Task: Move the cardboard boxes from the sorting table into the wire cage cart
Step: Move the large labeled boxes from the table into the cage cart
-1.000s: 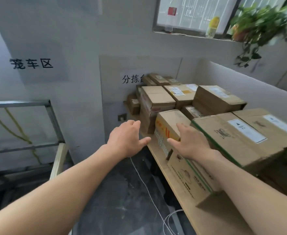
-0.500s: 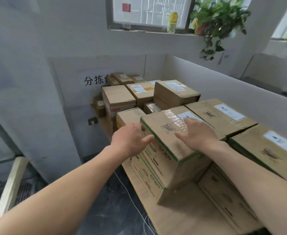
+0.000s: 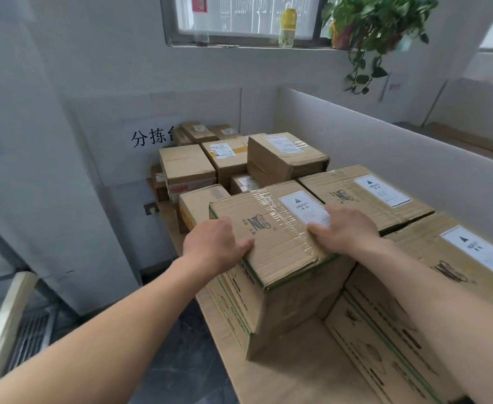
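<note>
Surface [image 3: 286, 374] carries cardboard boxes [image 3: 187, 167] back to the wall. HEAVY-label box [image 3: 280, 249] is at front-left of the pile, tight vs neighbour box [image 3: 364, 199] on its right. L hand [image 3: 210, 247] grips its top-left edge, thumb on top. R hand [image 3: 348, 228] on top-right edge, thumb flat; fingers hidden, can't tell grip.

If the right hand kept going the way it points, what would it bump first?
The right hand touches the front box; straight on, probably its HEAVY label, though its fingers are hidden.
</note>
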A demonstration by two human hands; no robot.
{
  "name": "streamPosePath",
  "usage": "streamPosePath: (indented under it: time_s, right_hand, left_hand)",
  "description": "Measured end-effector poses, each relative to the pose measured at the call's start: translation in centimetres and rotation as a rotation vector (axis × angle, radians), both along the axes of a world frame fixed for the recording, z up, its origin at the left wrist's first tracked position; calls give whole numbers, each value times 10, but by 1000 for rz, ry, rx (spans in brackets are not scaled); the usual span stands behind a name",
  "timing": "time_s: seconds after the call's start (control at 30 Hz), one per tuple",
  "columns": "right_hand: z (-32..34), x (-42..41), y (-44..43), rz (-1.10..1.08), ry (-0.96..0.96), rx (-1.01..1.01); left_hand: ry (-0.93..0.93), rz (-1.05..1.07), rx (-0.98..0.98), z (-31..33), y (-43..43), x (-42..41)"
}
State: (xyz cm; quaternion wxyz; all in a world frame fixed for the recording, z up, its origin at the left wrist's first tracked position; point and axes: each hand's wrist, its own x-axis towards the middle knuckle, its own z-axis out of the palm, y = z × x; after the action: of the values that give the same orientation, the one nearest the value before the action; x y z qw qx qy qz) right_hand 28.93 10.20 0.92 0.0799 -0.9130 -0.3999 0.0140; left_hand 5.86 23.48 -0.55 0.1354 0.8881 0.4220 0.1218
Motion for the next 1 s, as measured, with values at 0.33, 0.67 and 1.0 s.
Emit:
streamPosePath:
  time_s: [0.33, 0.67, 1.0]
  right_hand:
    - [-1, -4, 15, 24, 17, 129]
    - [-14, -13, 21, -1, 153, 104]
    - [5, -53, 29, 31, 151, 172]
  left_hand:
    - [-145, 36, -245, -2, 7, -11]
    - [-166, 141, -351, -10, 5, -21]
    - [-250, 140, -373, 2, 2, -54]
